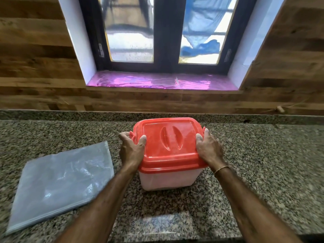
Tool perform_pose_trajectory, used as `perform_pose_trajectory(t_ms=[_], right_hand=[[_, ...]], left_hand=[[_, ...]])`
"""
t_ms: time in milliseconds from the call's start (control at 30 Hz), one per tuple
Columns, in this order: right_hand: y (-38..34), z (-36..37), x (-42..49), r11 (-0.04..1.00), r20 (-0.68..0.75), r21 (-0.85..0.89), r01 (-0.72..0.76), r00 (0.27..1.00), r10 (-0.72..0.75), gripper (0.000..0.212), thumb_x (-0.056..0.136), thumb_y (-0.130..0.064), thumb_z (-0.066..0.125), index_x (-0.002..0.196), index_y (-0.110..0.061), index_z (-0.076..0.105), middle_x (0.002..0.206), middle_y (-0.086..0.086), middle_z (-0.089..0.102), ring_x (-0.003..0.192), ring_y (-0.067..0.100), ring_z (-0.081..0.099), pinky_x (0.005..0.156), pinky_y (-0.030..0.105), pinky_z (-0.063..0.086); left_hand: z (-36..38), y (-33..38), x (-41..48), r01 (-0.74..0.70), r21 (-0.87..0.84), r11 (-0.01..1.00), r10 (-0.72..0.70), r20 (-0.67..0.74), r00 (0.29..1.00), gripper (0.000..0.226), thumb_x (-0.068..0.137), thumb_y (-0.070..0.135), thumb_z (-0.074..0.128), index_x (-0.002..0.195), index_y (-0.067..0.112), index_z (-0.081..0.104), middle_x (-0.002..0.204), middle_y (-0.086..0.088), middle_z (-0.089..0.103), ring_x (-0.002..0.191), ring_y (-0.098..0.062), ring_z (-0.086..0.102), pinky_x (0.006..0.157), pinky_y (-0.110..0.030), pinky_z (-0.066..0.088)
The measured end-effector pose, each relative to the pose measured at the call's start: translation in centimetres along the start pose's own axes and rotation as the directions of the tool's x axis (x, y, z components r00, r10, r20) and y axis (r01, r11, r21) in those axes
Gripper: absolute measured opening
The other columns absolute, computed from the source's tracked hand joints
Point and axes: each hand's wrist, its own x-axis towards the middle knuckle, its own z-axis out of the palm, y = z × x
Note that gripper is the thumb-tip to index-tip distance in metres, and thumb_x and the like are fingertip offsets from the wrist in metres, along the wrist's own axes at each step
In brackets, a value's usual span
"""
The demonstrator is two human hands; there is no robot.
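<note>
Red lid [169, 139] sits squarely on its translucent tub [166, 179], mid granite counter [263, 163]. Left hand [131, 148] and right hand [208, 148] clasp its side edges, thumbs on top. Looks closed; perhaps only the latches remain.

both hands [131, 149] [208, 149] grip the red lid [169, 142] of a container [166, 180] on the granite counter [263, 163].

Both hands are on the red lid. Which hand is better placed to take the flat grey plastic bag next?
Probably the left hand: the flat grey plastic bag lies on the speckled granite counter on its side. The right hand would need to cross the red plastic lid.
</note>
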Motion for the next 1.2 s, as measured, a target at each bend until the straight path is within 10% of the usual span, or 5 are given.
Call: perform_pose_trajectory(t_ms=[167,467,967,1200], right_hand=[[0.3,-0.7,0.0,1.0,0.123,0.024,-0.006,0.992,0.003,0.072,0.105,-0.057,0.031,0.164,-0.019,0.014,0.158,0.015,0.042,0.132,0.037,0.055,0.104,0.045,0.046],[2.1,-0.7,0.6,0.87,0.19,0.455,-0.189,0.975,0.113,0.063,0.087,-0.07,0.062,0.119,-0.016,0.063,0.097,0.003,0.073,0.08,0.022,0.076,0.07,0.044,0.067],[5.2,-2.7,21.8,0.82,0.082,0.545,-0.175,0.984,0.156,0.058,0.087,-0.055,0.073,0.122,-0.008,0.064,0.113,0.013,0.073,0.103,0.034,0.069,0.09,0.043,0.057],[6.4,-1.2,26.6,0.839,0.043,0.516,-0.174,0.983,0.177,0.062,0.089,-0.061,0.068,0.126,-0.012,0.063,0.113,0.01,0.073,0.085,0.024,0.058,0.07,0.029,0.04]], left_hand=[[-0.3,-0.4,0.3,0.17,-0.146,0.975,-0.144,0.174,0.974,0.077,0.097,0.056,0.062,0.153,0.012,0.032,0.126,-0.014,0.063,0.08,-0.019,0.066,0.063,-0.034,0.058],[0.7,-1.5,1.3,0.216,-0.182,0.959,-0.201,0.097,0.975,0.061,0.086,0.063,0.072,0.108,0.006,0.071,0.086,-0.012,0.076,0.072,-0.03,0.075,0.062,-0.037,0.063],[15.9,9.5,15.2,0.147,-0.057,0.987,-0.138,0.135,0.981,0.061,0.08,0.065,0.077,0.093,0.006,0.076,0.085,-0.012,0.077,0.082,-0.03,0.075,0.065,-0.032,0.057],[19.6,10.6,18.7,0.166,-0.027,0.986,-0.163,0.105,0.981,0.066,0.076,0.073,0.075,0.097,0.011,0.075,0.09,-0.01,0.077,0.083,-0.029,0.075,0.075,-0.039,0.062]])
